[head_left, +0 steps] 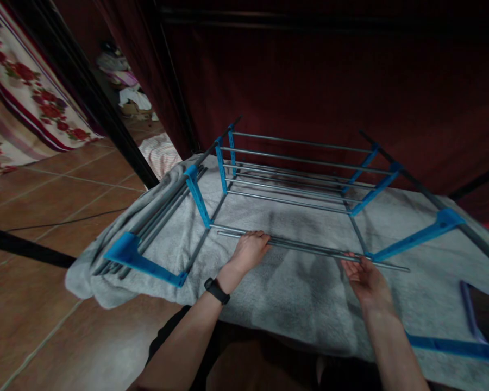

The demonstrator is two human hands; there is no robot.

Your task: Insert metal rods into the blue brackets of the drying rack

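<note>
The one view looks from the person's head, above and behind the fingers (263,238) of the left hand (248,250) and right hand (364,279) — angled forward and down, near enough to include both forearms (187,336). Beyond the fingers it faces a dark red panel (309,92); leftward, tiled floor (36,190).
</note>
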